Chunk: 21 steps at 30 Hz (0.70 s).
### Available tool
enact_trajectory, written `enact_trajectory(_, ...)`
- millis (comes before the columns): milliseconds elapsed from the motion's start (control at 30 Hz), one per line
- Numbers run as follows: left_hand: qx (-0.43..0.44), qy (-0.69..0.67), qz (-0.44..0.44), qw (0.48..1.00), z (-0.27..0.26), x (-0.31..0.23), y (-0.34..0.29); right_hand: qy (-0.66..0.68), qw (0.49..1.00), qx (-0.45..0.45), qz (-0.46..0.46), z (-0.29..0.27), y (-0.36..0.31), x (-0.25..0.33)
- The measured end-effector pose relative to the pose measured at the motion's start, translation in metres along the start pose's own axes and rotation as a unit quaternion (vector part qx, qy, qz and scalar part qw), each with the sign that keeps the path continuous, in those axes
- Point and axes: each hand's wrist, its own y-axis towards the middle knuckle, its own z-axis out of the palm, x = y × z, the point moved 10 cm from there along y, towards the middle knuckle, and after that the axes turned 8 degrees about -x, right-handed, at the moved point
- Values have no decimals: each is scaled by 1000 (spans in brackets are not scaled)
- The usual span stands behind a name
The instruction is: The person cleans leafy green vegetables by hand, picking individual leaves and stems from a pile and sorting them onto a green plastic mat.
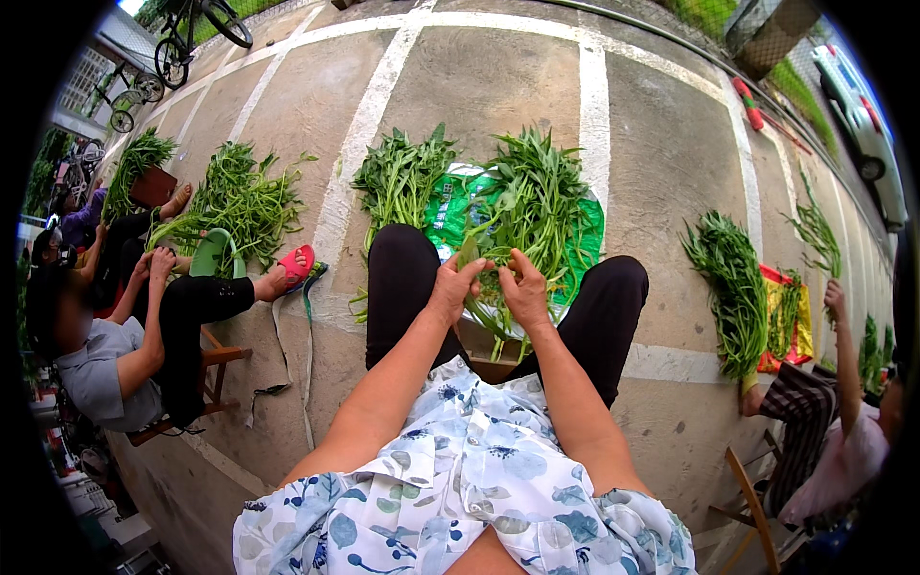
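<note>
Between my knees, my left hand is closed around a leafy water spinach stem, its leaves rising above the fingers and more green hanging below. Close on its right, my right hand is pinched, fingertips at the same stem; the exact contact point is too small to make out. Just beyond both hands lies a large pile of water spinach on a green and white plastic sack. Another bunch of water spinach rests left of it, partly hidden by my left knee.
On the left a seated person sits by a greens heap and a green basket. At right another person lifts a bunch beside a greens pile. Bicycles and a car stand farther off.
</note>
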Motion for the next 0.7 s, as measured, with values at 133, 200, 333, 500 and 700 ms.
enact_trajectory(133,5,-2,-6,1000,4,0,-2,60,995,-60,44,-12,6,-22)
enact_trajectory(200,5,5,-1,1000,3,-1,-2,154,971,-36,178,-6,2,-41)
enact_trajectory(333,3,28,10,1000,2,-1,-3,185,923,-1,338,0,-10,-54)
enact_trajectory(500,30,99,35,994,11,-2,-6,266,864,73,421,20,-25,-37)
enact_trajectory(700,50,133,41,989,13,2,-8,285,874,22,393,18,-18,-50)
